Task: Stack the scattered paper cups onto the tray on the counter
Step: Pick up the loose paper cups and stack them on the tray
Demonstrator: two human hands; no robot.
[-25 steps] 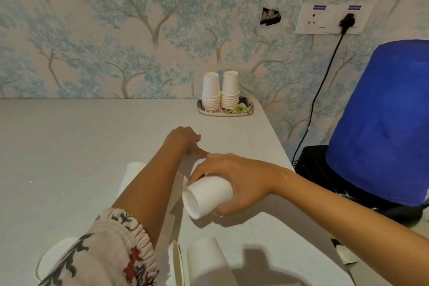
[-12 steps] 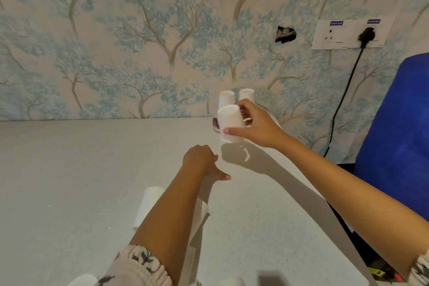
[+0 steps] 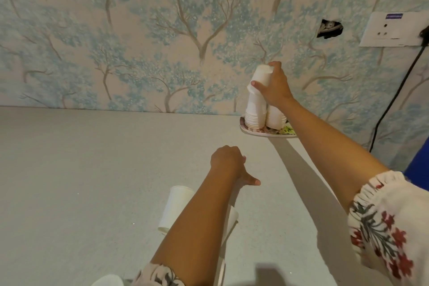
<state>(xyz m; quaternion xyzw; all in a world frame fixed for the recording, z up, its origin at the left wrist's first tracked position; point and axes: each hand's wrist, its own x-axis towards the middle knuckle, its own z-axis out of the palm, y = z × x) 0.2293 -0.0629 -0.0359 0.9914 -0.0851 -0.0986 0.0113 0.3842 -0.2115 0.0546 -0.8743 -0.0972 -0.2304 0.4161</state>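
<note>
My right hand (image 3: 275,87) grips an upside-down white paper cup (image 3: 260,78) and holds it tilted on top of the left stack of cups (image 3: 254,111). A second stack (image 3: 275,118) stands beside it, partly hidden by my wrist. Both stacks sit on a small floral tray (image 3: 260,132) at the back right of the counter, against the wall. My left hand (image 3: 228,161) rests knuckles-down on the counter, fingers curled, thumb out, holding nothing. A loose cup (image 3: 175,206) lies on its side beside my left forearm, and another cup (image 3: 232,220) shows partly behind it.
The grey counter (image 3: 81,181) ends just right of the tray. Another cup rim (image 3: 108,281) peeks in at the bottom edge. A wall socket (image 3: 392,30) with a black cable (image 3: 392,100) and a blue object (image 3: 420,162) are on the right.
My right hand lifted a cup from the near counter, carried it to the tray and has set it onto the left stack. My left hand stayed planted on the counter.
</note>
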